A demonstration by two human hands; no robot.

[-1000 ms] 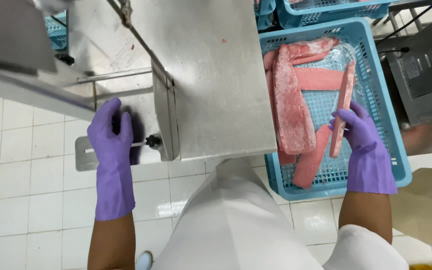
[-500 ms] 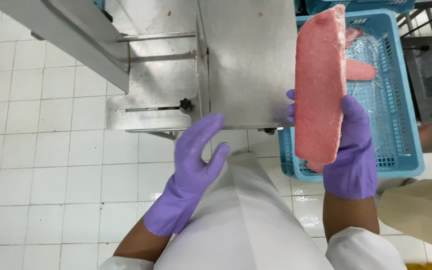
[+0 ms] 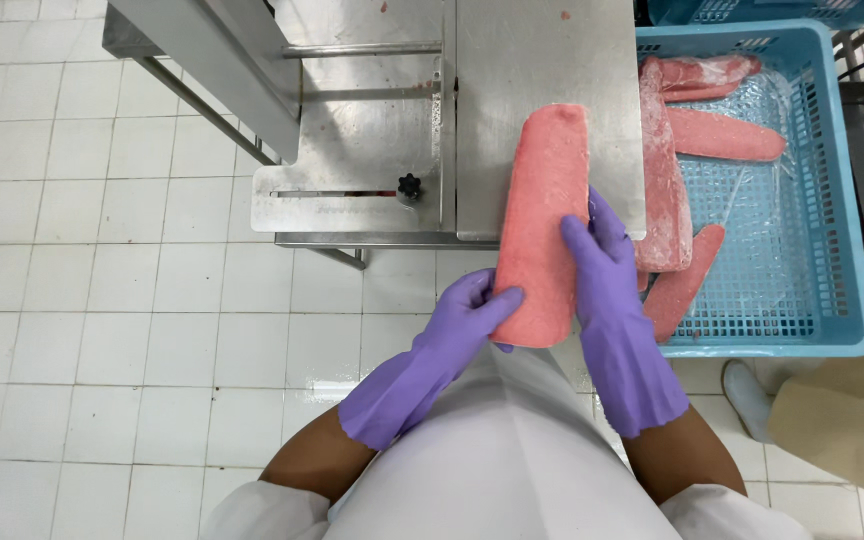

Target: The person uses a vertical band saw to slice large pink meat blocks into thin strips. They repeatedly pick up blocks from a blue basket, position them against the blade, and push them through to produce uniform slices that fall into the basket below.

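Holding a long pink frozen slab (image 3: pixel 542 225) w/ both hands, far end on the steel worktop (image 3: pixel 542 60). Left hand (image 3: pixel 467 315) cups its near end, right hand (image 3: pixel 602 270) clasps its right edge. Blue crate (image 3: pixel 832 200) w/ more pink slabs (image 3: pixel 722 135) sits right of my hands.

both bare forearms reach forward from white sleeves. the left hand in a purple rubber glove (image 3: pixel 467 320) is curled, thumb out to the right — its grip half closed. the right hand in a purple rubber glove (image 3: pixel 607 265) stretches long, fingers (image 3: pixel 580 240) pressed flat.
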